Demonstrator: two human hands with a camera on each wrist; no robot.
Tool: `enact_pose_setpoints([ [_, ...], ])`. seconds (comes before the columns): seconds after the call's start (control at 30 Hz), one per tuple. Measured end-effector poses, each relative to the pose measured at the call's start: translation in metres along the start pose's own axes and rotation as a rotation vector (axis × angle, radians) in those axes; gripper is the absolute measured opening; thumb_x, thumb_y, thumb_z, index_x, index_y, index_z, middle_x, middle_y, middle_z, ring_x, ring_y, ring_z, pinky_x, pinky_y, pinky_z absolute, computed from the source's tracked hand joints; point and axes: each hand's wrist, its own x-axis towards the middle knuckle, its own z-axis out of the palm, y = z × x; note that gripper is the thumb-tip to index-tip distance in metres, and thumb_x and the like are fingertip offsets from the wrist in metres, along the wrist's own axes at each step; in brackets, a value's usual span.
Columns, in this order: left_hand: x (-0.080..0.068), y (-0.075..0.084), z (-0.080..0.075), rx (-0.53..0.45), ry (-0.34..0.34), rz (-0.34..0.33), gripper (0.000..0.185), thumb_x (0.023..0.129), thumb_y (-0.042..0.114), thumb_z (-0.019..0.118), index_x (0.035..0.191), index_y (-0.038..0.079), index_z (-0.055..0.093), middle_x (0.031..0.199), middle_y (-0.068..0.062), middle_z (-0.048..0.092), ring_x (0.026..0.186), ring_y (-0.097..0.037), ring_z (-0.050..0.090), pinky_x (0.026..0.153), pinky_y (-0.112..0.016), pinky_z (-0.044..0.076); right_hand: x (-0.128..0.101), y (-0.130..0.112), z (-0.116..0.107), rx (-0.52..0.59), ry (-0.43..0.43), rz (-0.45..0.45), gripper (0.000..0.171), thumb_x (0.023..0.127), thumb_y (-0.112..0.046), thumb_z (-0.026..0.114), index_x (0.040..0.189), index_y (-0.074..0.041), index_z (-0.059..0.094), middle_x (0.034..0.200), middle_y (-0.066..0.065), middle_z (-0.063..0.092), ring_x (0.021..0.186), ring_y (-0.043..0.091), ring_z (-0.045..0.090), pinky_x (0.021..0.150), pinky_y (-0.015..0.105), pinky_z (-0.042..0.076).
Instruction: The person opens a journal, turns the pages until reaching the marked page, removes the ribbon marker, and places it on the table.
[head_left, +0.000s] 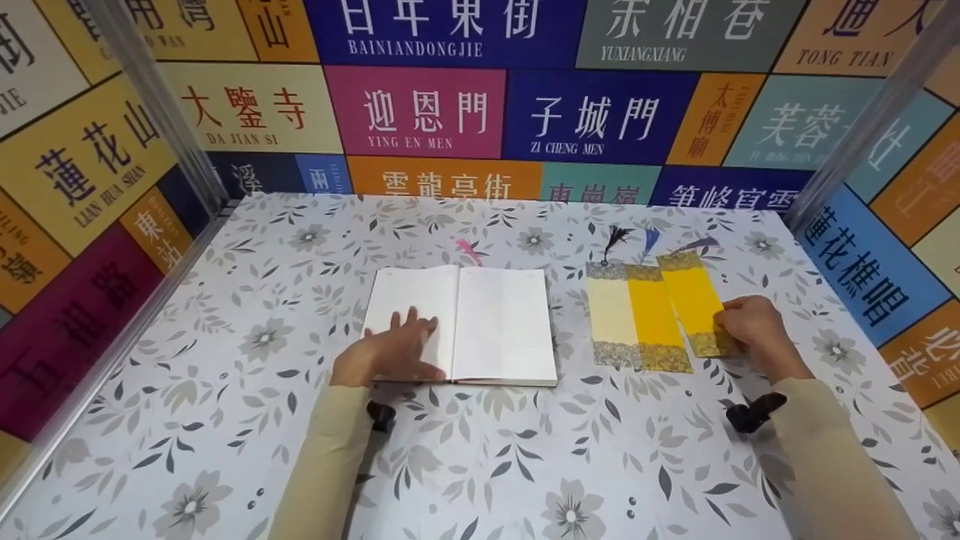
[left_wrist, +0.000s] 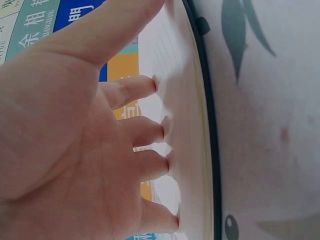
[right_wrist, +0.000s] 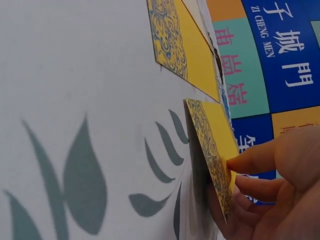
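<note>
The right yellow card (head_left: 696,304) is on the right side of the table (head_left: 487,465), last in a row of three. Its near end is tipped up, with a shadow under it. The right hand (head_left: 756,330) pinches it by the right edge, close to the near end. The pinch is only on one side, so the card could twist or slip out. A hard squeeze might bend it. A purple tassel (head_left: 699,244) sticks out at its far end, and could catch on the blue tassel (head_left: 651,240) to its left.

The middle yellow card (head_left: 658,316) is just to the left. I cannot tell if the two touch at the far end. If they do, a pull might drag this one crooked, and bump the cream card (head_left: 613,311) too.

Farther left is an open book (head_left: 502,322). The left hand (head_left: 397,346) is spread out, fingertips on the left page, not gripping anything. If it came off, pages might flip. If it pushed hard, the paper could crease or the book could slide. A pink tassel (head_left: 468,252) pokes out at the far edge, and might get snagged.
</note>
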Motion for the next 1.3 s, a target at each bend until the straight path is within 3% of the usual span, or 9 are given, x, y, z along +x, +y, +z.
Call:
enact_pose_setpoints([
  [0.27,-0.004,0.001,0.001,-0.114,0.013,-0.012,0.096,0.090,0.049,0.070,0.162,0.015,0.016,0.167,-0.024,-0.004,0.154,-0.048,-0.005,0.113,-0.080,0.006,-0.021,0.005,0.000,-0.221,0.035,-0.111,0.047,0.097,-0.028,0.057,0.126,0.009,0.056,0.103,0.018,0.059,0.075,0.022,0.056,0.063,0.029,0.046],
  [0.4,-0.004,0.001,0.001,-0.107,0.014,-0.019,0.096,0.089,0.049,0.070,0.162,0.016,0.017,0.168,-0.023,-0.003,0.154,-0.047,-0.004,0.114,-0.079,0.007,-0.026,0.004,0.001,-0.266,0.022,-0.144,0.042,0.097,-0.030,0.059,0.114,0.008,0.063,0.082,0.010,0.060,0.068,0.021,0.056,0.061,0.031,0.045],
  [0.53,-0.003,0.002,0.001,-0.092,0.015,-0.024,0.097,0.089,0.051,0.070,0.162,0.017,0.016,0.168,-0.023,-0.002,0.155,-0.046,-0.004,0.115,-0.078,0.007,-0.027,0.004,0.003,-0.287,0.013,-0.157,0.040,0.097,-0.029,0.060,0.111,0.009,0.064,0.078,0.009,0.060,0.066,0.021,0.055,0.058,0.030,0.045],
  [0.7,-0.003,0.001,0.001,-0.110,0.018,-0.021,0.097,0.089,0.049,0.071,0.162,0.016,0.017,0.168,-0.023,-0.003,0.154,-0.046,-0.005,0.115,-0.079,0.006,-0.028,0.004,0.004,-0.297,0.014,-0.178,0.041,0.097,-0.027,0.062,0.113,0.010,0.063,0.081,0.010,0.060,0.067,0.022,0.055,0.060,0.032,0.044],
  [0.83,-0.004,0.000,0.001,-0.120,0.020,-0.010,0.097,0.089,0.048,0.071,0.162,0.015,0.017,0.167,-0.025,-0.004,0.154,-0.048,-0.006,0.113,-0.080,0.005,-0.031,0.001,0.006,-0.288,0.009,-0.139,0.044,0.097,-0.027,0.062,0.120,0.010,0.059,0.088,0.013,0.059,0.072,0.024,0.056,0.066,0.035,0.045],
  [1.0,-0.003,0.000,0.002,-0.109,0.020,-0.013,0.097,0.089,0.049,0.071,0.162,0.015,0.017,0.167,-0.024,-0.004,0.154,-0.048,-0.004,0.113,-0.080,0.006,-0.037,-0.008,0.015,-0.313,0.057,-0.099,0.058,0.100,-0.031,0.056,0.139,0.011,0.045,0.122,0.030,0.055,0.096,0.036,0.054,0.085,0.047,0.048],
  [1.1,-0.003,0.000,0.002,-0.090,0.020,-0.007,0.097,0.089,0.050,0.070,0.162,0.015,0.016,0.168,-0.024,-0.003,0.154,-0.048,-0.003,0.112,-0.081,0.008,-0.043,-0.018,0.020,-0.328,0.051,-0.172,0.067,0.102,-0.036,0.051,0.150,0.008,0.034,0.149,0.035,0.039,0.122,0.047,0.047,0.107,0.062,0.039],
  [1.17,-0.003,0.000,0.002,-0.073,0.021,0.002,0.097,0.090,0.051,0.069,0.162,0.015,0.015,0.168,-0.024,-0.003,0.154,-0.048,-0.003,0.111,-0.082,0.010,-0.048,-0.024,0.024,-0.307,0.018,-0.248,0.072,0.103,-0.039,0.049,0.154,0.007,0.027,0.156,0.035,0.029,0.113,0.047,0.052,0.103,0.061,0.043],
  [1.3,-0.003,-0.001,0.002,-0.072,0.025,0.011,0.097,0.090,0.051,0.069,0.162,0.015,0.015,0.167,-0.025,-0.003,0.154,-0.049,-0.002,0.110,-0.083,0.010,-0.060,-0.038,0.037,-0.278,-0.028,-0.389,0.077,0.104,-0.045,0.048,0.157,0.003,0.021,0.159,0.034,0.023,0.122,0.050,0.050,0.108,0.063,0.041],
])
